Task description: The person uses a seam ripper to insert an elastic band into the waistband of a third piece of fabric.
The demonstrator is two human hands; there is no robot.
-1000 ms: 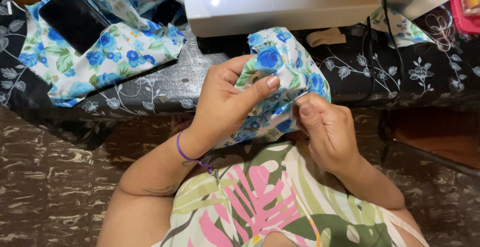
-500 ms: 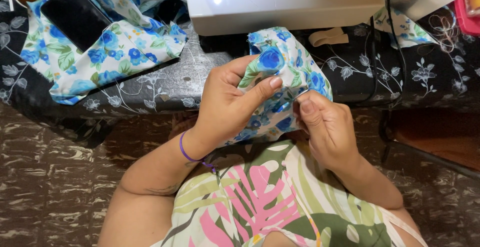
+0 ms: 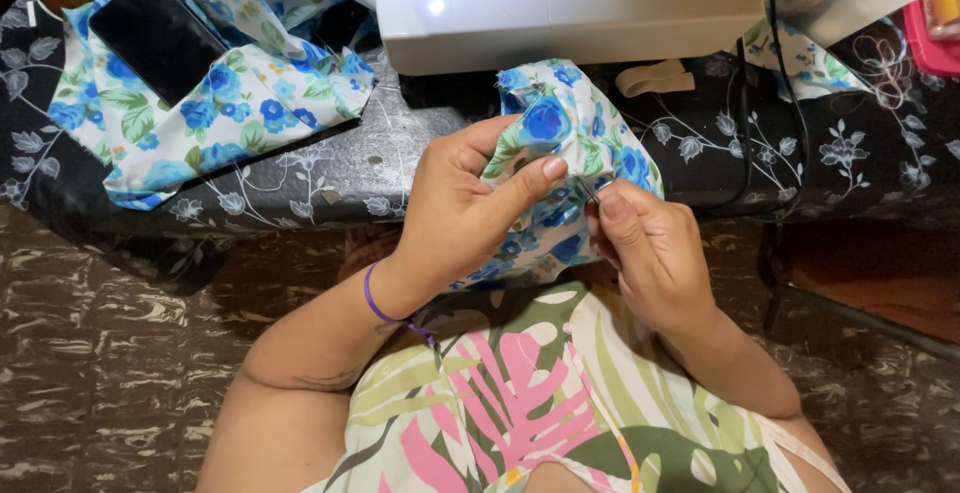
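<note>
Now a bunched white cotton cloth with blue flowers (image 3: 560, 143) is gripped at frame centre by the left hand (image 3: 465, 208); a thin metal needle (image 3: 590, 190) is pinched in the right hand (image 3: 650, 253).

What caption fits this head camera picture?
Left hand grips blue floral fabric; right hand pinches a thin metal tool by it.

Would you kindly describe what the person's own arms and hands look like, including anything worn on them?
Both arms are bare, with no sleeves reaching them. The left hand has a thin purple band around its wrist, with a short loose end hanging from it. The right hand and its wrist carry no band, watch or glove. No rings show on the fingers, and the visible nails are short and unpainted.
</note>
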